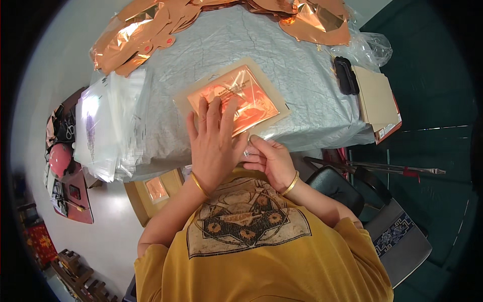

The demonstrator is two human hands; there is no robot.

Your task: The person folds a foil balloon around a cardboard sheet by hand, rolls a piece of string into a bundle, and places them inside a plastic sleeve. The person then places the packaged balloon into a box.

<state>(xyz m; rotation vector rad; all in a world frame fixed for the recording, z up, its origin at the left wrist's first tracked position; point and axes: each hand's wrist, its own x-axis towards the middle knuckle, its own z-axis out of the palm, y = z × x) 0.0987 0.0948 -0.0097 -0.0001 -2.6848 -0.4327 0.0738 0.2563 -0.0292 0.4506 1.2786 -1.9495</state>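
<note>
A flat packet (257, 103) of folded copper-coloured foil on a beige card backing, in clear plastic, lies tilted on the covered table. My left hand (215, 143) rests on its near left part, palm down, with the fingers stretched out over the foil. Close beside it, at the packet's near edge, my right hand (271, 159) has its thumb and fingers pinched together on a bit of clear plastic (247, 151). Where that plastic joins the packet is partly hidden behind my hands.
Stacked clear plastic bags (104, 123) lie at the table's left. Copper foil shapes (136, 38) are heaped along the far edge. At the right are a black object (345, 75) and beige cards (373, 95). An open cardboard box (138, 199) stands below left, a chair (336, 189) to the right.
</note>
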